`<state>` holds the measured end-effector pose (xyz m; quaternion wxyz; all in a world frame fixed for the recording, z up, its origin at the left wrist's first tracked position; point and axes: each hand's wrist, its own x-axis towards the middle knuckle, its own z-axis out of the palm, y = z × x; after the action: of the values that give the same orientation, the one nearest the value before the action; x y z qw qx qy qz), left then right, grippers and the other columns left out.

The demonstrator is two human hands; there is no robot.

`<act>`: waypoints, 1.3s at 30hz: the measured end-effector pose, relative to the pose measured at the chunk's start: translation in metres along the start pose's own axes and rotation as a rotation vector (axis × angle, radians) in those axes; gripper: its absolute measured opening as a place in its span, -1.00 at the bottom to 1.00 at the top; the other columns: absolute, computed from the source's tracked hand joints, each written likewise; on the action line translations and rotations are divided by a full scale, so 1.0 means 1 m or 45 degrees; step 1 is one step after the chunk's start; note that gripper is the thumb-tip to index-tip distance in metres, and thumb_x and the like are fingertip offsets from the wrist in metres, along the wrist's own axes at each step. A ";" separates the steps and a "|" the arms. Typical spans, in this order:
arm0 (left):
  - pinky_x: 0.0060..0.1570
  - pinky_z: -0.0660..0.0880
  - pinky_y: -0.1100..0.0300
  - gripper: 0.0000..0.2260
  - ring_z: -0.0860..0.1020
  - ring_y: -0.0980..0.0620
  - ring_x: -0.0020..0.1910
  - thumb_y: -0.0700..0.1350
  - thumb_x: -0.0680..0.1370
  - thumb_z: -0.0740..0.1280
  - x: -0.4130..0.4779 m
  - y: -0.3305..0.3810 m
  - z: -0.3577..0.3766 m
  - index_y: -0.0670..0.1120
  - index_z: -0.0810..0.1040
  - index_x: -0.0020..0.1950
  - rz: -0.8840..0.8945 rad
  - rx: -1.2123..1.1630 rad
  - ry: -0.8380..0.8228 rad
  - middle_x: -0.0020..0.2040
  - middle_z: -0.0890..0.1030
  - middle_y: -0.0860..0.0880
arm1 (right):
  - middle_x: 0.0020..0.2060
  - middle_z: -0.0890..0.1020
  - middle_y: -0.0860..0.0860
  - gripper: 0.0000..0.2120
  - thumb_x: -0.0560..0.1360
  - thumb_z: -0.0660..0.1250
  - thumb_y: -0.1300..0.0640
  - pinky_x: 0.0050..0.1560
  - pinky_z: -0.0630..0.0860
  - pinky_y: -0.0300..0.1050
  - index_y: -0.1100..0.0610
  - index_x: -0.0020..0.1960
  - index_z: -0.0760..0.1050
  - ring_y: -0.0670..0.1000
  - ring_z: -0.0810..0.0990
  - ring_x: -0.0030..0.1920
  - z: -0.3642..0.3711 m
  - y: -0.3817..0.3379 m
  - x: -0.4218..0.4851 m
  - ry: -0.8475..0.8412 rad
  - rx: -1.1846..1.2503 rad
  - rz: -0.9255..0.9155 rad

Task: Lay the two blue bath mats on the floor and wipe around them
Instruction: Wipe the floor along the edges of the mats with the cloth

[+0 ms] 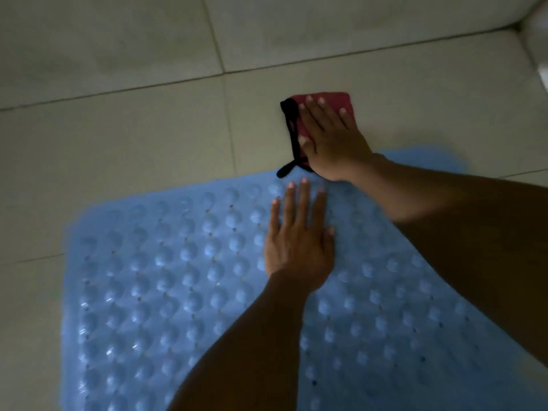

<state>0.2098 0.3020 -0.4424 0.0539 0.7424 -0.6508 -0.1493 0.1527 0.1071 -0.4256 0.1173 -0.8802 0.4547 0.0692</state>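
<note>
A blue bath mat (pixel 154 280) with rows of round bumps and small holes lies flat on the tiled floor and fills the lower part of the head view. My left hand (pixel 299 235) rests flat on the mat near its far edge, fingers straight. Just beyond that edge, my right hand (pixel 329 134) presses a folded red cloth (pixel 338 99) with black trim against the floor, fingers spread flat. Only one mat can be told apart in this dim, blurred frame.
Pale floor tiles (pixel 133 137) with dark grout lines stretch to the left and beyond the mat. A light wall base or fixture (pixel 533 40) rises at the far right corner.
</note>
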 end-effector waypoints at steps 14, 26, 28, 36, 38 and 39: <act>0.59 -0.13 -0.14 -0.37 -0.18 -0.16 0.64 0.22 0.67 -0.15 0.004 0.037 -0.006 -0.06 -0.09 0.67 0.041 0.147 -0.102 0.67 -0.14 -0.15 | 0.64 -0.17 0.02 -0.40 0.68 -0.11 -0.06 0.59 -0.22 0.09 0.09 0.65 -0.18 0.03 -0.21 0.63 -0.023 0.153 -0.032 -0.017 0.155 0.416; 0.58 -0.22 -0.16 -0.33 -0.37 -0.18 0.60 0.30 0.65 -0.12 0.000 0.137 0.028 0.05 -0.28 0.65 0.121 0.182 -0.178 0.63 -0.35 -0.10 | 0.59 0.22 0.15 -0.39 0.63 -0.06 -0.08 0.53 0.08 0.24 0.18 0.60 0.17 0.19 0.18 0.59 0.012 0.230 -0.158 0.195 0.106 0.362; 0.58 -0.21 -0.16 -0.33 -0.35 -0.18 0.60 0.30 0.65 -0.11 -0.001 0.137 0.029 0.05 -0.28 0.65 0.113 0.208 -0.173 0.64 -0.34 -0.10 | 0.59 0.22 0.14 -0.40 0.63 -0.04 -0.05 0.54 0.06 0.22 0.17 0.60 0.18 0.16 0.17 0.59 0.018 0.226 -0.175 0.243 0.119 0.371; 0.59 -0.18 -0.17 -0.37 -0.28 -0.17 0.62 0.24 0.68 -0.13 -0.042 0.154 0.029 0.00 -0.21 0.67 0.408 0.198 -0.259 0.65 -0.27 -0.14 | 0.63 0.07 0.11 -0.40 0.66 -0.09 -0.05 0.59 -0.04 0.22 0.16 0.63 0.03 0.11 0.00 0.63 0.044 0.186 -0.281 0.200 0.197 0.620; 0.58 -0.07 -0.20 -0.37 -0.20 -0.17 0.64 0.21 0.67 0.00 -0.085 0.168 0.041 0.02 -0.08 0.68 0.518 0.095 -0.271 0.67 -0.17 -0.14 | 0.63 0.08 0.12 -0.41 0.66 -0.08 -0.05 0.58 -0.01 0.24 0.17 0.63 0.04 0.12 0.02 0.63 0.053 0.176 -0.310 0.203 0.193 0.662; 0.57 -0.05 -0.21 -0.36 -0.18 -0.18 0.64 0.21 0.66 0.05 -0.105 0.175 0.047 0.02 -0.03 0.68 0.516 0.065 -0.271 0.67 -0.13 -0.13 | 0.62 0.10 0.12 -0.41 0.66 -0.08 -0.04 0.58 -0.01 0.24 0.17 0.63 0.05 0.12 0.03 0.63 0.058 0.171 -0.324 0.216 0.189 0.694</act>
<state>0.0186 0.3847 -0.4236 -0.0050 0.5778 -0.7922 -0.1963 -0.1753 0.2810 -0.4318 0.1200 -0.7172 0.6864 -0.0091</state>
